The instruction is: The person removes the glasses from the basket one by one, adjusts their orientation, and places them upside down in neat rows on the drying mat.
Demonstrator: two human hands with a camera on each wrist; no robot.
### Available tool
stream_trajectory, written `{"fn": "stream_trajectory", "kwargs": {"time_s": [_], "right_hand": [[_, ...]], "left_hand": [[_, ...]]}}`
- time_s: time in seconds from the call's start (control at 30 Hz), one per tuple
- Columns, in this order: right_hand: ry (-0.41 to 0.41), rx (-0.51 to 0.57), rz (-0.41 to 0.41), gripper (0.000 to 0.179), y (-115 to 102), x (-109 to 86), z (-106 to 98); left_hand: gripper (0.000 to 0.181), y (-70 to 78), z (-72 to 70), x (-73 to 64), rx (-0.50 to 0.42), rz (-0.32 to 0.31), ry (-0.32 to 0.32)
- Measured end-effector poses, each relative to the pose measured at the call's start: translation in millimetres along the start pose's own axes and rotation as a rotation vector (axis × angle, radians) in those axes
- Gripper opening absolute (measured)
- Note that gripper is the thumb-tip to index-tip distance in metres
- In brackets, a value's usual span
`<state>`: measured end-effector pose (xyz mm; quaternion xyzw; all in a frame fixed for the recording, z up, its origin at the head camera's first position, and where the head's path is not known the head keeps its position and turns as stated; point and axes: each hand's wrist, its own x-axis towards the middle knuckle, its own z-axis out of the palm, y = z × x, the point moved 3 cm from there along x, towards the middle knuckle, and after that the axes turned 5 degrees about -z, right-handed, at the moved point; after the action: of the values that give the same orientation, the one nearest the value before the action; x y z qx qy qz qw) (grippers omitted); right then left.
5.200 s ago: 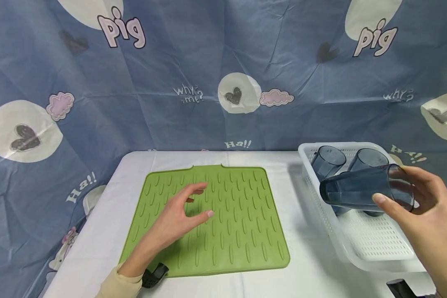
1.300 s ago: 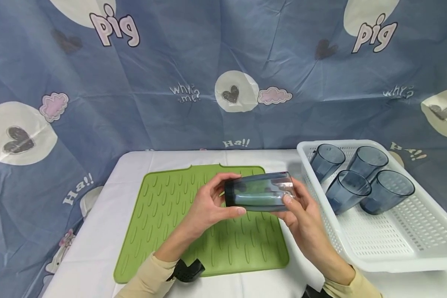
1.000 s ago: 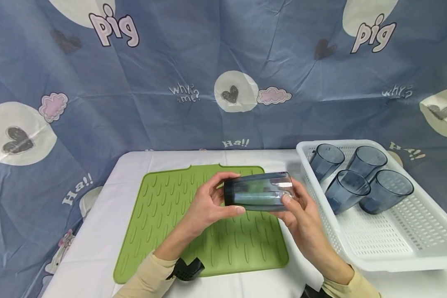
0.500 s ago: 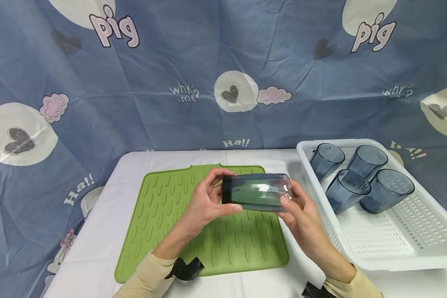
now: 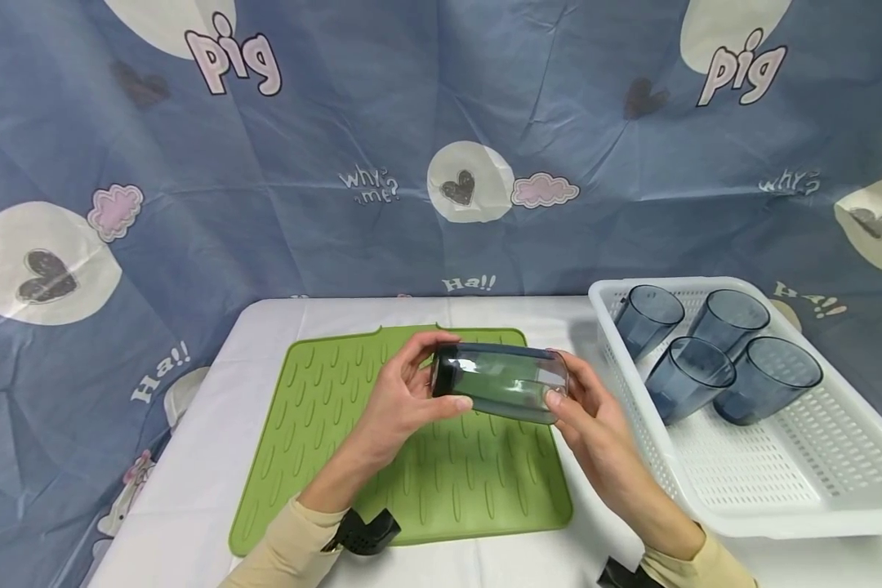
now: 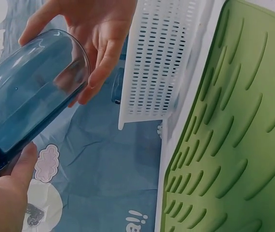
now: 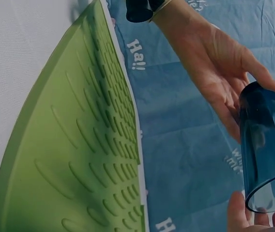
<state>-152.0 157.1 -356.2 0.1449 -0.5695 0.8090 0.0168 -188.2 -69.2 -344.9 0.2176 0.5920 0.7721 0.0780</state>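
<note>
Glass [image 5: 501, 382] above mat [image 5: 456, 498] on table [image 5: 191, 490] — basket [image 5: 779, 523] right of mat, four glasses [image 5: 685, 382] inside.

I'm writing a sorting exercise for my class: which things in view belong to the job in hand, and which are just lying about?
In the job:
held glass, between left hand and right hand
green mat below it, probably
white basket with four other glasses, probably

Apparently just there:
blue printed backdrop
white cloth under the mat
black wrist gear
</note>
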Motion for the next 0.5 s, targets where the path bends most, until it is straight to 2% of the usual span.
{"fn": "stream_trajectory", "kwargs": {"time_s": [0.23, 0.5], "right_hand": [[-0.004, -0.067, -0.035, 0.050, 1, 1.4, -1], [0.026, -0.172, -0.106, 0.050, -3, 1.7, -4]], "left_hand": [[0.073, 0.5, -2.2, -2.3, -0.002, -0.004, 0.025], [0.073, 4.3, -11.8, -4.4, 0.021, -0.020, 0.064]]}}
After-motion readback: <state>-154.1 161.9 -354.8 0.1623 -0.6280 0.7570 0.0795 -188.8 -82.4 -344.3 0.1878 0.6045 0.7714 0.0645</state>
